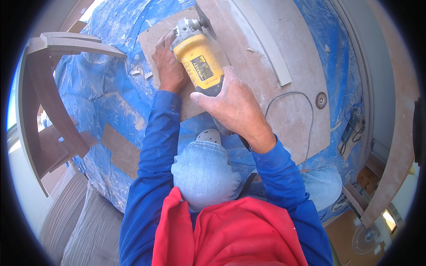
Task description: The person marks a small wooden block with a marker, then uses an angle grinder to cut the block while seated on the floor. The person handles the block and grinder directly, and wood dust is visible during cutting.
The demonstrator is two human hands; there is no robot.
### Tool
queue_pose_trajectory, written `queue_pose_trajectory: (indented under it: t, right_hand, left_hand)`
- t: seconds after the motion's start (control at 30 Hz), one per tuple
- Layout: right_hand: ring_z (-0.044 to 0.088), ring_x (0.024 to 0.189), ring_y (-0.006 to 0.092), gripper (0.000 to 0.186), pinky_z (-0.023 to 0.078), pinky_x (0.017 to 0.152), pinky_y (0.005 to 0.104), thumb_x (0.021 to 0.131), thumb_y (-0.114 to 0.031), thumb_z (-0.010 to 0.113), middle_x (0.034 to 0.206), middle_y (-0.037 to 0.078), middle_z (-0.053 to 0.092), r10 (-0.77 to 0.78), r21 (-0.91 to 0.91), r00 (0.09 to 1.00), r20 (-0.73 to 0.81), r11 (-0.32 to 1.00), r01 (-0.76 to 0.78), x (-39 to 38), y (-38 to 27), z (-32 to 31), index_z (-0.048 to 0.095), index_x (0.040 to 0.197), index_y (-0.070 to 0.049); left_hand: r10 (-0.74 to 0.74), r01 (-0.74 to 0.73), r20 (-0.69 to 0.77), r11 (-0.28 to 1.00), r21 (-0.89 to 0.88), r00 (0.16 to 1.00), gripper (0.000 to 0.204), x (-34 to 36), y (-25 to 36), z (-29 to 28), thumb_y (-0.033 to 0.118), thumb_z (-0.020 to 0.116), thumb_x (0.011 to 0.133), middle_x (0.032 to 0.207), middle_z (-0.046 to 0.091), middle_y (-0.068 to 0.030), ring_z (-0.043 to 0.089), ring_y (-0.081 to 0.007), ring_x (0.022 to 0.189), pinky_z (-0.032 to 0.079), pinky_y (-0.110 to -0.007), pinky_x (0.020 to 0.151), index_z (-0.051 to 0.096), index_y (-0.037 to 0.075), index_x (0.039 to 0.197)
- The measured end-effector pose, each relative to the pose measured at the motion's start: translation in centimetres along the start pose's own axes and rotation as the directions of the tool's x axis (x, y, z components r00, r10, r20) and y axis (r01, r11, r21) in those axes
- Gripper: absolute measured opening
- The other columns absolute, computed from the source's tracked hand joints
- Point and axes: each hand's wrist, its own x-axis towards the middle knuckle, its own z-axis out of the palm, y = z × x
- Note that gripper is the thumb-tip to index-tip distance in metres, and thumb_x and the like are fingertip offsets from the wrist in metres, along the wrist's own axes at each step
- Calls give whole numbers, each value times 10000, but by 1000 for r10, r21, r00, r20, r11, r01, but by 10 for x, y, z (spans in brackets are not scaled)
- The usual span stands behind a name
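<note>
While right hand (pixel 235 104) wraps yellow angle grinder (pixel 197 60) rear body, left hand (pixel 167 66) presses flat on brown board (pixel 284 111) at 9 o'clock; grinder likely heavy, rigid, best held by body.

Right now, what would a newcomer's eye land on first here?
The yellow angle grinder at top centre, gripped by the right hand with the left hand beside its head. It sits on a brown board over a dusty blue tarp.
</note>
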Motion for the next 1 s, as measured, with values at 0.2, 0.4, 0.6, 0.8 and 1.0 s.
queue_pose_trajectory:
  t: [0.2, 0.4, 0.6, 0.8, 1.0]
  right_hand:
    - [783, 960, 366, 702, 611, 854, 452, 823, -407, 873, 1025, 267, 770, 10, 0, 1000, 7, 1000, -10, 0, 0, 0, 614, 1252, 84]
    - [783, 966, 375, 704, 609, 863, 450, 824, -405, 872, 1031, 268, 771, 9, 12, 1000, 9, 1000, -9, 0, 0, -2, 613, 1256, 86]
    - [727, 937, 493, 619, 580, 801, 524, 814, -343, 872, 1000, 332, 707, -51, 87, 999, -17, 995, 52, 1, 3, 1, 559, 1123, 91]
    - [727, 928, 479, 614, 578, 794, 516, 810, -343, 875, 990, 322, 706, -49, 92, 999, -11, 994, 50, 2, 4, 0, 562, 1114, 90]
    - [786, 993, 367, 694, 612, 879, 445, 822, -397, 874, 1062, 265, 775, -10, 55, 1000, 25, 998, 9, 0, 2, -4, 622, 1256, 83]
  left_hand:
    - [7, -7, -5, 1000, 19, 1000, 514, -1, -1, 0, 279, 699, 980, 1611, 551, -73, 447, -391, 1480, 319, -539, 1219, 674, 165, 1481]
    - [-17, 17, -37, 1000, -23, 999, 486, -2, 2, 0, 263, 694, 984, 1602, 556, -71, 457, -393, 1471, 326, -532, 1216, 692, 158, 1459]
    - [19, -19, -14, 1000, 1, 1000, 489, -1, -2, 0, 273, 703, 972, 1598, 555, -86, 455, -393, 1473, 324, -539, 1213, 699, 154, 1446]
    - [27, -27, -6, 1000, 12, 1000, 497, 0, -4, 2, 286, 702, 972, 1602, 549, -89, 449, -402, 1470, 323, -553, 1209, 693, 157, 1452]
    - [27, -27, 2, 999, 35, 1000, 504, -1, -3, 2, 297, 693, 980, 1607, 544, -87, 444, -408, 1470, 319, -561, 1210, 684, 184, 1471]
